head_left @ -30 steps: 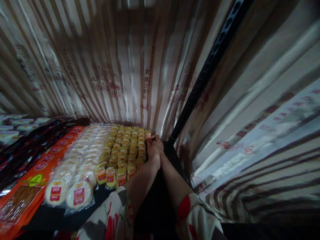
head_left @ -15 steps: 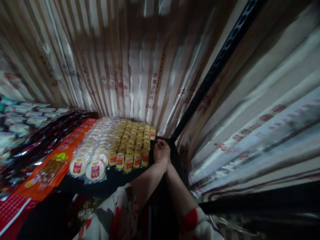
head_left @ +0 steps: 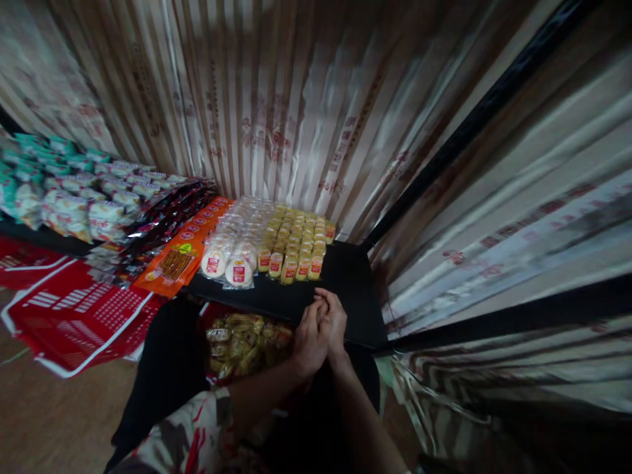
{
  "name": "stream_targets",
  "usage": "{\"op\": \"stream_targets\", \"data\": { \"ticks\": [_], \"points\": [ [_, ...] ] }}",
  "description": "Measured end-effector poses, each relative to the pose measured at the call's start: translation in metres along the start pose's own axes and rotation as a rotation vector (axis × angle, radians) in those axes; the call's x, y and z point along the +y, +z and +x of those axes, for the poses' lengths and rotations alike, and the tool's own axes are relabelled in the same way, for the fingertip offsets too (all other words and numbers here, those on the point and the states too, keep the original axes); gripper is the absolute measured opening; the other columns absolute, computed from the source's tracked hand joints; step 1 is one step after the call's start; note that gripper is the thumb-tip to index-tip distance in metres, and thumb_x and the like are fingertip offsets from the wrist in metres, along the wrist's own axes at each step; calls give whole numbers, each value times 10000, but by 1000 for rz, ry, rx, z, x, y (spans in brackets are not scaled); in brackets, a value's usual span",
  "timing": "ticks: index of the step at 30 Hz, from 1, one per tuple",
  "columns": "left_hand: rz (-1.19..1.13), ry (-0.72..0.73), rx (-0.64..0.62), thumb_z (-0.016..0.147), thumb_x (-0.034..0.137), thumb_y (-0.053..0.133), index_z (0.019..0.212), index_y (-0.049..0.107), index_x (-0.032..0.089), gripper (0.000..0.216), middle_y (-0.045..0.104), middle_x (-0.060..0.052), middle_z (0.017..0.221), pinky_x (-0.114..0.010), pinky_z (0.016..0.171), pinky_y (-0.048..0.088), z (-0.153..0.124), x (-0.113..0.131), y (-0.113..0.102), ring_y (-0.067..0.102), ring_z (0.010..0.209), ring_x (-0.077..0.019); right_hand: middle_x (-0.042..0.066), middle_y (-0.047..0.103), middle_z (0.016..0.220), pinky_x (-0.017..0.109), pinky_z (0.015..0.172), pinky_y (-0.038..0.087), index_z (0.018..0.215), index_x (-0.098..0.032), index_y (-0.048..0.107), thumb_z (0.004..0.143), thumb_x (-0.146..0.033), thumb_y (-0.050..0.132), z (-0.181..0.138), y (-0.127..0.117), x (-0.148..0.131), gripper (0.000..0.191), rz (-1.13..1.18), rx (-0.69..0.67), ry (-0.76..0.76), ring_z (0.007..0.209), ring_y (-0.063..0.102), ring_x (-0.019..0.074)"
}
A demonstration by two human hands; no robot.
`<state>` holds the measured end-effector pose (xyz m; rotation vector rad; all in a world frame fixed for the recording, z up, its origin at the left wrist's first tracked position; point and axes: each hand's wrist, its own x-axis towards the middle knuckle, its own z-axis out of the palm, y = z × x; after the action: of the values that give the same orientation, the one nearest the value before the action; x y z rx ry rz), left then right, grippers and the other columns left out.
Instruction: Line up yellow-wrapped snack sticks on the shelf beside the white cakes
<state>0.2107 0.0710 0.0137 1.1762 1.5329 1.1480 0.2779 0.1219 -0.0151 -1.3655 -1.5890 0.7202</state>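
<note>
My left hand (head_left: 310,339) and my right hand (head_left: 334,322) press together in front of the shelf's edge, palms facing and fingers closed over each other. Whatever lies between them, if anything, is hidden. Just beyond the fingertips, on a black shelf (head_left: 353,280), stand rows of small yellow packaged cakes (head_left: 296,243) with red-and-white labels. Left of these are rows of round white wafers (head_left: 239,271) in clear wrappers. Beside them lies an orange snack packet (head_left: 178,258) showing brown sticks.
Dark shiny packets (head_left: 168,214), white bags (head_left: 106,217) and green bags (head_left: 32,161) continue along the shelf leftward. Below sits a red basket (head_left: 83,316); yellow wrapped packs (head_left: 247,345) lie near my lap. Striped curtain sheeting (head_left: 276,99) and a black post (head_left: 459,138) rise behind.
My hands have drawn back from beside the yellow cakes toward my body, staying together. The view has shifted, showing more of the left shelf, the red basket and the yellow packs below.
</note>
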Motion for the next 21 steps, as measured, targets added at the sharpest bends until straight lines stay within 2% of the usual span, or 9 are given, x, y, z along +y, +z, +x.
{"op": "stream_targets", "data": {
  "ticks": [2,4,9,12,16,19,21],
  "points": [
    [-9,97,-7,834,218,406,1163,488,214,339,542,-67,1217,-324,1002,370,-20,-12,-21,483,1146,-183,58,605,938,305,774,471,960,-194,613,752,-176,379,-22,8,-14,314,-1,-20,-33,845,586,175],
    [-15,135,-12,822,245,433,1129,495,205,316,569,-71,1151,-313,940,412,-36,-23,-43,523,1071,-182,55,608,963,289,783,466,948,-211,623,765,-168,370,-42,18,-22,316,1,-80,-66,871,583,171],
    [139,118,-33,856,294,359,931,573,214,241,624,-52,968,-301,873,428,-55,-56,-98,564,925,-171,52,637,935,287,819,446,918,-225,638,815,-180,348,-79,54,-18,310,-72,-341,-88,917,582,178],
    [405,2,-38,830,198,338,874,603,212,269,628,-57,950,-305,900,410,-46,-81,-124,563,930,-171,74,654,931,313,835,433,914,-208,638,839,-174,341,-92,79,-8,308,-177,-492,-61,908,586,195],
    [826,-215,-139,806,184,401,998,608,166,283,587,-114,1124,-315,929,392,-17,-109,-152,520,1079,-212,89,672,949,309,811,437,947,-196,635,828,-148,375,-100,109,1,290,-202,-635,-8,888,603,199],
    [920,-304,-140,782,178,460,1061,597,118,317,519,-184,1235,-384,930,386,2,-126,-168,454,1169,-298,78,683,941,311,819,433,921,-210,644,804,-152,435,-104,126,5,247,-217,-687,34,881,609,200],
    [922,-352,-151,750,133,496,1026,616,104,303,551,-210,1183,-402,893,406,8,-137,-175,472,1147,-325,68,689,934,311,802,437,910,-218,645,808,-184,456,-106,134,8,217,-216,-702,46,870,612,200]
  ]
}}
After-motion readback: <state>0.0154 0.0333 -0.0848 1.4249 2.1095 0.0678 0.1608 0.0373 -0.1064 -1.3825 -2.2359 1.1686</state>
